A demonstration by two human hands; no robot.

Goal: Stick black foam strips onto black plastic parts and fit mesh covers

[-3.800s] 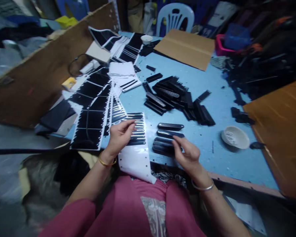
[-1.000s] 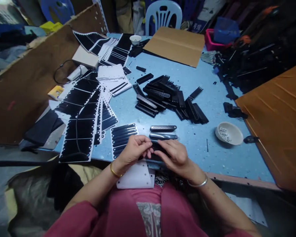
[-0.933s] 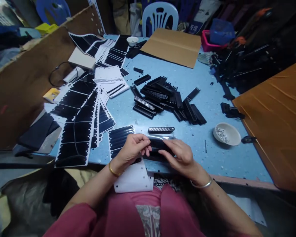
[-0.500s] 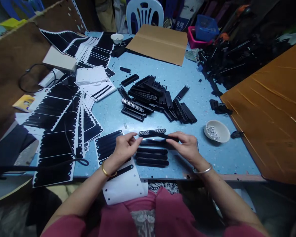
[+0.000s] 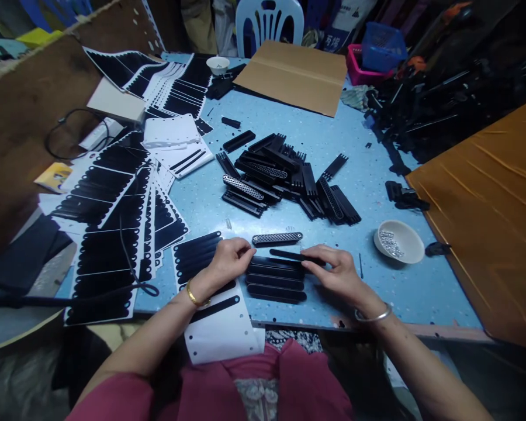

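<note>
A thin black strip (image 5: 284, 255) with a rounded end points left from my right hand (image 5: 335, 270), whose thumb and fingers are closed on it. Below it, several long black bars (image 5: 276, 280) lie side by side. My left hand (image 5: 232, 260) is closed in a pinch at the left end of the topmost bar; what its fingertips hold, if anything, is hidden. Just beyond my hands sits a bar with a patterned silver face (image 5: 277, 238). Under my left wrist is a white backing sheet (image 5: 221, 327) with black rounded strips on it, hanging over the table's front edge.
Farther back lies a heap of black slotted parts (image 5: 284, 169). A white bowl of small metal pieces (image 5: 398, 241) stands at right, near an orange-brown panel (image 5: 486, 222). Black strip sheets (image 5: 100, 275) and a cable cover the left. Flat cardboard (image 5: 296, 73) lies at the back.
My right hand has shifted the thin strip, which now shows more clearly above the bars. The topmost bar now lies closer to the row. The whole view has shifted slightly.
</note>
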